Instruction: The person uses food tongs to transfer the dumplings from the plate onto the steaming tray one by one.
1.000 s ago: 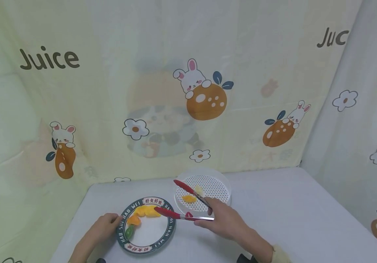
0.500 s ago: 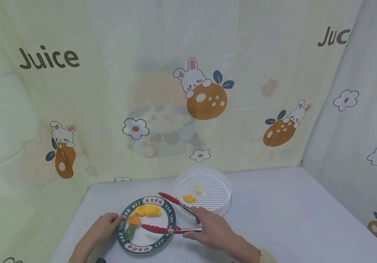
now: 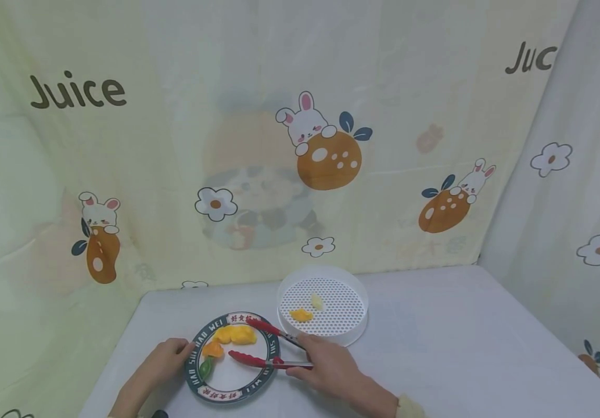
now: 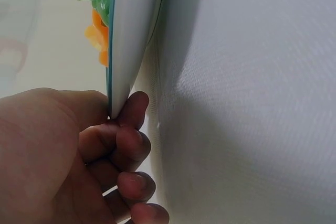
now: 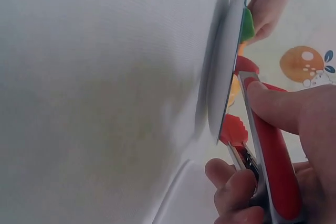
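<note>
My left hand [image 3: 161,363] pinches the left rim of a round plate [image 3: 226,400] with a dark green lettered border. Thumb above and fingertips beneath the rim show in the left wrist view. Along the plate's left and back lie yellow pieces [image 3: 242,335], an orange piece [image 3: 213,349] and a green piece [image 3: 206,368]. My right hand [image 3: 331,366] grips a pair of metal tongs [image 3: 300,364] with red tips. Their arms are spread over the plate's right half, with nothing between the tips. In the right wrist view the thumb presses one red-covered arm [image 5: 273,161].
Behind my right hand a white round tray [image 3: 354,337] with a perforated base holds a yellow piece [image 3: 301,315] and a pale piece [image 3: 317,301]. A printed curtain [image 3: 174,145] hangs at the back edge of the white table [image 3: 435,348].
My right hand has moved left and nearer with the tongs, from over the perforated tray to over the plate. The gap between the tips has narrowed. My left hand stays at the rim.
</note>
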A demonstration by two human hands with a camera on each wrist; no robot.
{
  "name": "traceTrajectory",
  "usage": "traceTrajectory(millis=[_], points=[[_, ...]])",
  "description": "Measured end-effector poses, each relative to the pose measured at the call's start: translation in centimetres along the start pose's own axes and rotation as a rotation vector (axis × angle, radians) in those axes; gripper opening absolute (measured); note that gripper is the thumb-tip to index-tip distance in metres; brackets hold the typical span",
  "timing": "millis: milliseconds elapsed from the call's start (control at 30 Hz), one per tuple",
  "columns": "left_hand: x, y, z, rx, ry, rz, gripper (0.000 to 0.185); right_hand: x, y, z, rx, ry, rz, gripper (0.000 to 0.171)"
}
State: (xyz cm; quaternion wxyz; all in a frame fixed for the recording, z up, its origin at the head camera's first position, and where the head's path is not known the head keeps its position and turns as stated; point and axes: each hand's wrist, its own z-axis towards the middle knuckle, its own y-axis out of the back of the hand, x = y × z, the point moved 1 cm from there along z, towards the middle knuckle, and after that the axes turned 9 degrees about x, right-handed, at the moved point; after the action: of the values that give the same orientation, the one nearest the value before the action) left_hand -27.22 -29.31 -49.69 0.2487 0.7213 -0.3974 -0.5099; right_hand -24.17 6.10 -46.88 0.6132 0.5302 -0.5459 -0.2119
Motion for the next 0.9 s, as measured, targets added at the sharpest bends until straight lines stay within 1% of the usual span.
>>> traceTrajectory(millis=[67, 200, 300, 667, 767, 900], points=[[0.0, 0.0, 0.0, 0.0, -0.002, 0.002, 0.033, 0.0, -0.2, 0.2, -0.004, -0.002, -0.009, 0.065], [0.0, 0.1, 0.0, -0.001, -0.002, 0.001, 0.033, 0.1, -0.5, 0.4, -0.013, 0.01, -0.031, 0.047], [0.0, 0.1, 0.0, -0.006, -0.005, 0.0, 0.033, 0.3, -0.5, 0.4, -0.004, 0.01, -0.037, 0.04], [-0.1, 0.0, 0.1, 0.011, 0.009, 0.005, 0.037, 0.7, -0.1, -0.2, 0.026, -0.029, -0.012, 0.042], [-0.1, -0.1, 0.1, 0.011, 0.009, -0.003, 0.035, 1.0, 0.3, -0.7, 0.014, -0.032, -0.004, 0.044], [0.0, -0.1, 0.0, 0.009, 0.01, -0.007, 0.033, 1.3, 1.0, -1.2, -0.02, -0.002, -0.004, 0.044]])
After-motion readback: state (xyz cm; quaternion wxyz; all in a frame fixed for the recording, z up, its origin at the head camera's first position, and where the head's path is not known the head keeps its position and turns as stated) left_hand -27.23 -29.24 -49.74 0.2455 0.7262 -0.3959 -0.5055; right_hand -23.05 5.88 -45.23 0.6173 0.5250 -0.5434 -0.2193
